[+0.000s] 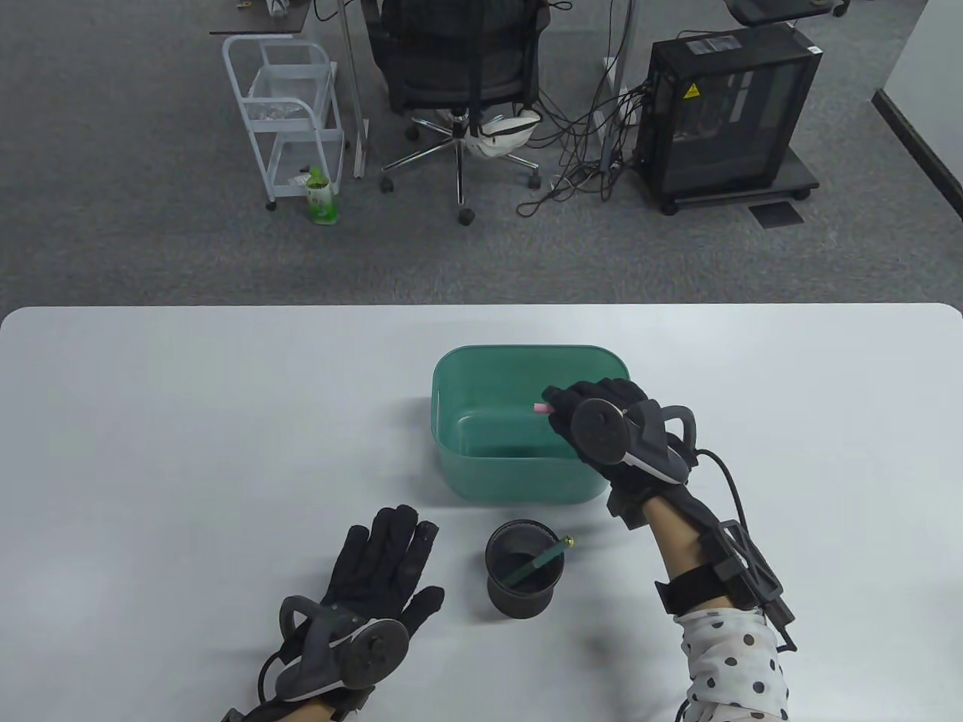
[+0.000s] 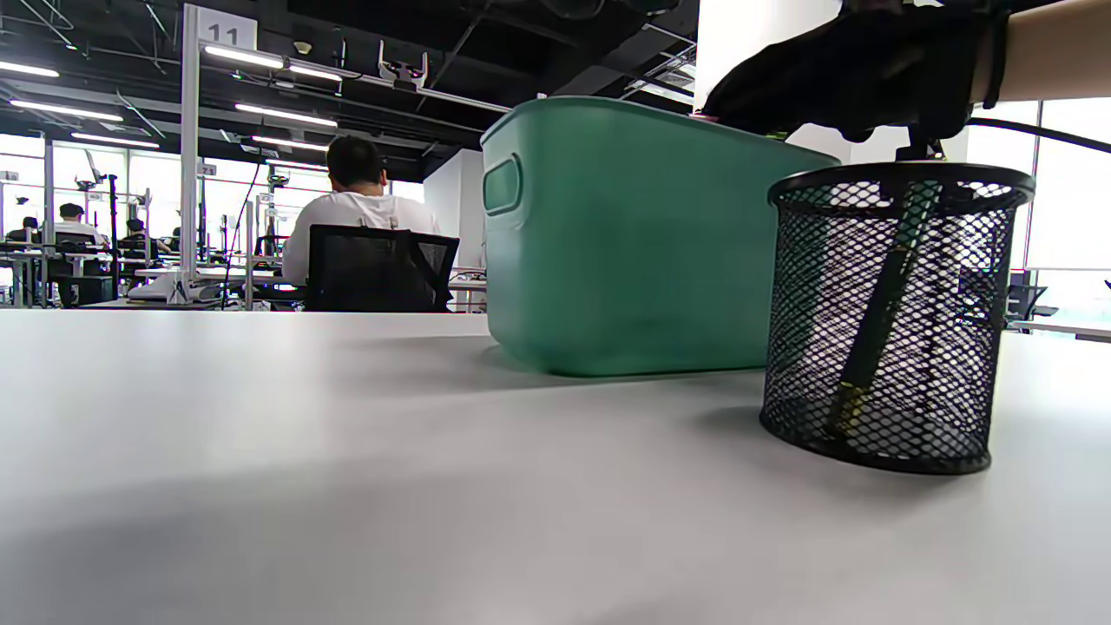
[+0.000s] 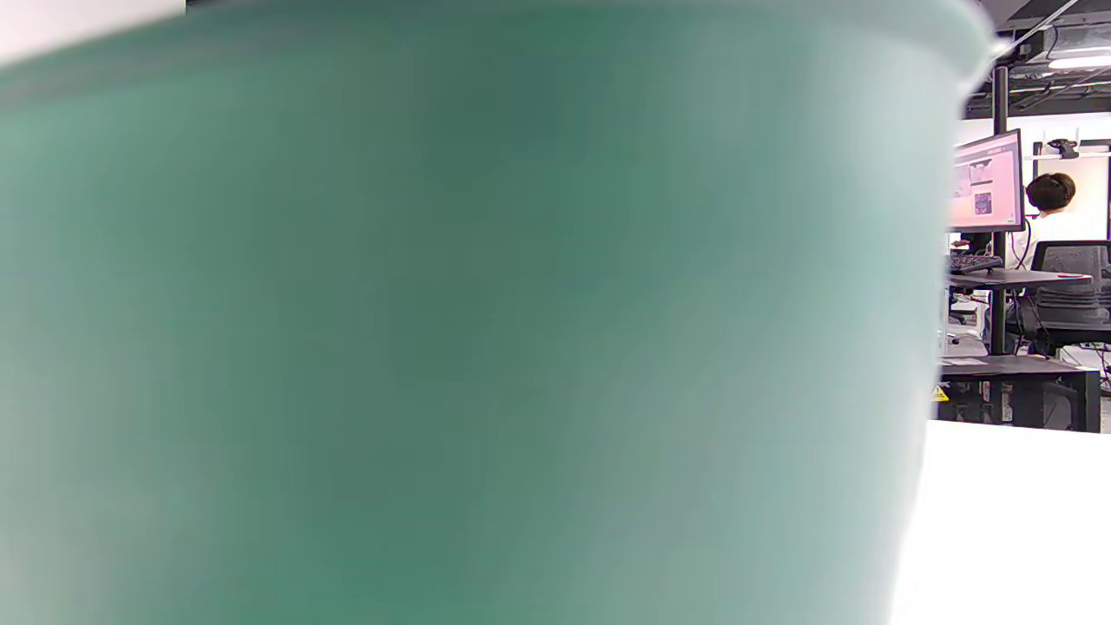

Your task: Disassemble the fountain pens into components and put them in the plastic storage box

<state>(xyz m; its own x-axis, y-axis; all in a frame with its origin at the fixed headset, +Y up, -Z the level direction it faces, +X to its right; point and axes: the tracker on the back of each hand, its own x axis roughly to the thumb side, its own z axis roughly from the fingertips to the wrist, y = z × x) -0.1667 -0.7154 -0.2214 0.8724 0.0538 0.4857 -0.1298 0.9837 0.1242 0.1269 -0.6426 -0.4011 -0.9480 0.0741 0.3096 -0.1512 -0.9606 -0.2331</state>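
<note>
A green plastic storage box (image 1: 451, 459) stands mid-table; its outer wall (image 3: 434, 347) fills the right wrist view. My right hand (image 1: 583, 410) hovers over the box's right side and pinches a small pink pen part (image 1: 540, 408) above the inside. My left hand (image 1: 384, 556) lies flat on the table, fingers straight, to the left of a black mesh pen cup (image 1: 523, 571). A dark green fountain pen (image 1: 545, 560) with a gold tip leans inside that cup (image 2: 894, 321). The left wrist view shows the box (image 2: 625, 243) behind the cup and my right hand (image 2: 851, 74) above the rim.
The white table (image 1: 188, 421) spreads wide on both sides of the box. Beyond its far edge are an office chair (image 1: 459, 83), a white trolley (image 1: 290, 113) and a black computer case (image 1: 726, 113). People sit at desks in the background.
</note>
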